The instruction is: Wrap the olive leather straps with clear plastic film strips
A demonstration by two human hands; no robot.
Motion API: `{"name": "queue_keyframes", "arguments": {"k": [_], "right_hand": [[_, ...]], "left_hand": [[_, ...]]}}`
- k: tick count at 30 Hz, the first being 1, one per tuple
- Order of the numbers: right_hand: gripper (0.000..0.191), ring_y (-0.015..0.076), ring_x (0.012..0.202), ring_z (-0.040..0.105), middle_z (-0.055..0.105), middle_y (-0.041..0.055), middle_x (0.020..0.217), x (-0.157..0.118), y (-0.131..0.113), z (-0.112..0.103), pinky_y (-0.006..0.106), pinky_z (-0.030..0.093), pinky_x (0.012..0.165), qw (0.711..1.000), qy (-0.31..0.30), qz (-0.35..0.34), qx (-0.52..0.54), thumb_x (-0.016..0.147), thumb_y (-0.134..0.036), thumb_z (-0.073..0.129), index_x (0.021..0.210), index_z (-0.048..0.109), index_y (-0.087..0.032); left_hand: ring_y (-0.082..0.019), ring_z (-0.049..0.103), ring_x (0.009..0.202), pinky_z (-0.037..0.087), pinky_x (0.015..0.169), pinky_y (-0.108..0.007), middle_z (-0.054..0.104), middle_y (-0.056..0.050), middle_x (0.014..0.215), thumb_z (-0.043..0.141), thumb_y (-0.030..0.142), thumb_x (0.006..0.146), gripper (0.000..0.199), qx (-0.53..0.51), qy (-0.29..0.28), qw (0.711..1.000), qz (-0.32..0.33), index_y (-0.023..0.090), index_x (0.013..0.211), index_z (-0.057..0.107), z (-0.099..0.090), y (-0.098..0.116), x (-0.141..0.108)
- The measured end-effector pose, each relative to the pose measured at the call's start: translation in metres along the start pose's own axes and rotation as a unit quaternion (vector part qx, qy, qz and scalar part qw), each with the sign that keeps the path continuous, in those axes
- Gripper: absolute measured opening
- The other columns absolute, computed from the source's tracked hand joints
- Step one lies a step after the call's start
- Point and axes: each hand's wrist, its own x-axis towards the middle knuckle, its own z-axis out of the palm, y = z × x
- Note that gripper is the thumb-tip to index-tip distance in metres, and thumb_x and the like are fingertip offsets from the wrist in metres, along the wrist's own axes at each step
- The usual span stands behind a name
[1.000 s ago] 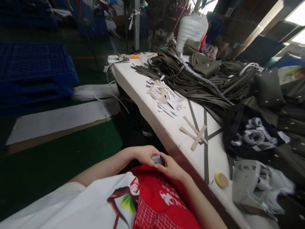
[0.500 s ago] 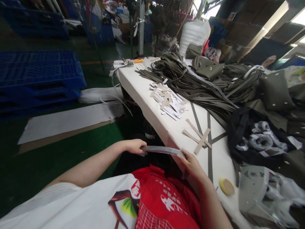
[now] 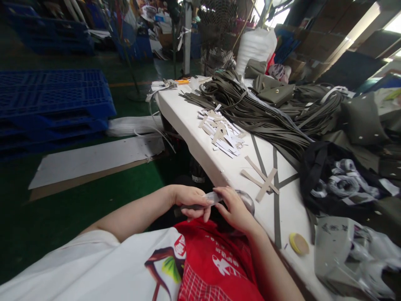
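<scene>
A grey strap [image 3: 213, 197] with a shiny, pale surface runs between my two hands in front of the red apron [image 3: 216, 251]. My left hand [image 3: 191, 198] is closed around it, and a darker length sticks out below the fingers. My right hand [image 3: 235, 210] pinches the strap close by, its fingertips near the left thumb. Beyond the right hand, part of the strap curves in a loop by the table edge. On the white table [image 3: 200, 138], closest to the right hand, lie crossed beige strips [image 3: 265, 184].
White and beige paper slips [image 3: 222, 133] are piled on the table. Behind them lies a heap of dark olive straps [image 3: 260, 113]. A black bag [image 3: 308, 179] holds white rolls, near a yellow tape roll [image 3: 298, 243]. Blue pallets [image 3: 53, 108] stand at left on the green floor.
My hands have come together; the strap, held stretched between them before, now shows a short span between the fingers and a loop past the right hand.
</scene>
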Motion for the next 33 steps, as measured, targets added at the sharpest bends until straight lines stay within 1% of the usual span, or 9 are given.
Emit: {"name": "queue_keyframes", "arguments": {"k": [3, 7, 9, 12, 17, 20, 23, 29, 33], "right_hand": [[0.018, 0.0206, 0.091, 0.062, 0.068, 0.0063, 0.098, 0.002, 0.013, 0.003, 0.036, 0.048, 0.088, 0.995, -0.01, 0.059, 0.074, 0.091, -0.027, 0.05, 0.102, 0.063, -0.021], [0.019, 0.0205, 0.09, 0.061, 0.069, 0.0047, 0.097, -0.003, 0.027, -0.003, 0.034, 0.047, 0.085, 0.988, 0.05, 0.111, 0.1, 0.088, -0.024, 0.051, 0.101, 0.064, -0.021], [0.02, 0.0212, 0.091, 0.062, 0.069, 0.0041, 0.097, -0.005, 0.033, -0.004, 0.034, 0.047, 0.086, 0.984, 0.072, 0.124, 0.107, 0.086, -0.024, 0.051, 0.101, 0.065, -0.021], [0.022, 0.0221, 0.097, 0.062, 0.07, 0.0045, 0.102, -0.004, 0.041, -0.002, 0.035, 0.047, 0.089, 0.982, 0.083, 0.122, 0.12, 0.086, -0.025, 0.051, 0.103, 0.066, -0.022], [0.026, 0.0231, 0.1, 0.064, 0.071, 0.0069, 0.106, 0.002, 0.056, 0.005, 0.037, 0.047, 0.092, 0.983, 0.09, 0.129, 0.099, 0.089, -0.028, 0.047, 0.107, 0.065, -0.021], [0.026, 0.0234, 0.099, 0.064, 0.071, 0.0076, 0.104, 0.003, 0.062, 0.005, 0.038, 0.048, 0.091, 0.984, 0.103, 0.125, 0.071, 0.09, -0.028, 0.046, 0.106, 0.066, -0.021], [0.028, 0.0236, 0.101, 0.064, 0.071, 0.0079, 0.106, 0.003, 0.064, 0.001, 0.039, 0.048, 0.093, 0.986, 0.111, 0.114, 0.059, 0.089, -0.026, 0.046, 0.108, 0.066, -0.022], [0.033, 0.0238, 0.104, 0.063, 0.07, 0.0088, 0.109, 0.002, 0.063, -0.005, 0.04, 0.047, 0.096, 0.993, 0.084, 0.083, 0.019, 0.088, -0.022, 0.046, 0.113, 0.066, -0.022], [0.032, 0.0237, 0.105, 0.062, 0.07, 0.009, 0.11, 0.001, 0.062, -0.007, 0.039, 0.047, 0.096, 0.994, 0.071, 0.081, 0.015, 0.089, -0.023, 0.045, 0.114, 0.066, -0.021]], "left_hand": [[-0.011, 0.043, 0.033, 0.045, 0.041, -0.024, 0.054, 0.001, 0.043, 0.049, 0.067, 0.088, 0.058, -0.019, 0.034, 0.999, 0.009, 0.012, 0.082, 0.067, -0.004, -0.002, 0.002], [-0.015, 0.057, 0.043, 0.044, 0.039, -0.023, 0.063, -0.004, 0.055, 0.055, 0.061, 0.087, 0.05, -0.007, 0.035, 0.999, -0.024, 0.012, 0.087, 0.066, -0.02, -0.013, -0.009], [-0.013, 0.051, 0.04, 0.046, 0.04, -0.024, 0.059, -0.001, 0.052, 0.057, 0.057, 0.088, 0.045, -0.006, 0.036, 0.999, -0.027, 0.013, 0.086, 0.066, -0.024, -0.016, -0.015], [-0.008, 0.031, 0.033, 0.042, 0.037, -0.022, 0.041, 0.006, 0.042, 0.057, 0.053, 0.089, 0.041, -0.011, 0.063, 0.998, -0.015, 0.014, 0.082, 0.063, -0.022, -0.016, -0.019], [-0.007, 0.016, 0.036, 0.035, 0.035, -0.019, 0.027, 0.011, 0.042, 0.049, 0.066, 0.088, 0.054, -0.023, 0.166, 0.986, 0.022, 0.014, 0.094, 0.06, -0.015, -0.011, -0.016], [-0.007, 0.013, 0.036, 0.029, 0.034, -0.018, 0.024, 0.012, 0.042, 0.041, 0.076, 0.084, 0.069, -0.025, 0.216, 0.976, 0.015, 0.013, 0.104, 0.059, -0.015, -0.01, -0.015], [-0.007, 0.012, 0.036, 0.027, 0.033, -0.018, 0.022, 0.012, 0.042, 0.04, 0.08, 0.082, 0.076, -0.025, 0.225, 0.974, 0.01, 0.012, 0.11, 0.059, -0.017, -0.011, -0.017], [-0.007, 0.011, 0.038, 0.024, 0.033, -0.018, 0.018, 0.012, 0.043, 0.051, 0.072, 0.083, 0.067, -0.021, 0.243, 0.97, -0.004, 0.011, 0.109, 0.061, -0.02, -0.013, -0.02], [-0.007, 0.013, 0.037, 0.025, 0.032, -0.018, 0.021, 0.011, 0.043, 0.054, 0.065, 0.085, 0.055, -0.013, 0.229, 0.973, -0.002, 0.013, 0.099, 0.063, -0.024, -0.016, -0.023]]}}
